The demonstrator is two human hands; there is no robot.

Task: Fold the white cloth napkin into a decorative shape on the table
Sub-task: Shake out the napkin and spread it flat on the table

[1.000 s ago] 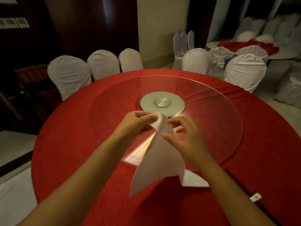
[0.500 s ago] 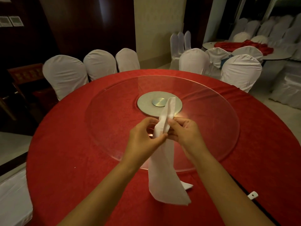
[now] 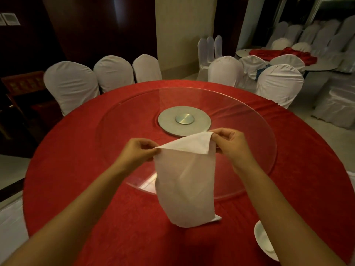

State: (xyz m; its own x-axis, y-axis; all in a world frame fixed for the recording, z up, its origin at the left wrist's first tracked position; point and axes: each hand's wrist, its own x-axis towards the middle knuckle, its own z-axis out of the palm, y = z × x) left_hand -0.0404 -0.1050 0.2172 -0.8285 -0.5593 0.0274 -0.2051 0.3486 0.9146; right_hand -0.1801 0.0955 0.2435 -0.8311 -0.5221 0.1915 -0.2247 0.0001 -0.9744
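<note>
The white cloth napkin (image 3: 185,181) hangs in the air above the round table with the red cloth (image 3: 76,179). Its top edge is stretched between my two hands and one corner is folded over toward me. My left hand (image 3: 139,151) pinches the left top corner. My right hand (image 3: 229,144) pinches the right top corner, a little higher. The napkin's lower end rests on the red cloth near the table's front, with a small flap sticking out to the right.
A glass turntable (image 3: 249,131) with a metal hub (image 3: 184,122) covers the table's middle. A white dish (image 3: 264,244) sits by my right forearm. Chairs in white covers (image 3: 71,85) ring the far side; a second table (image 3: 284,54) stands at the back right.
My hands have moved apart from a tight grip at the middle. The napkin, bunched into a narrow strip before, is now spread wide between them.
</note>
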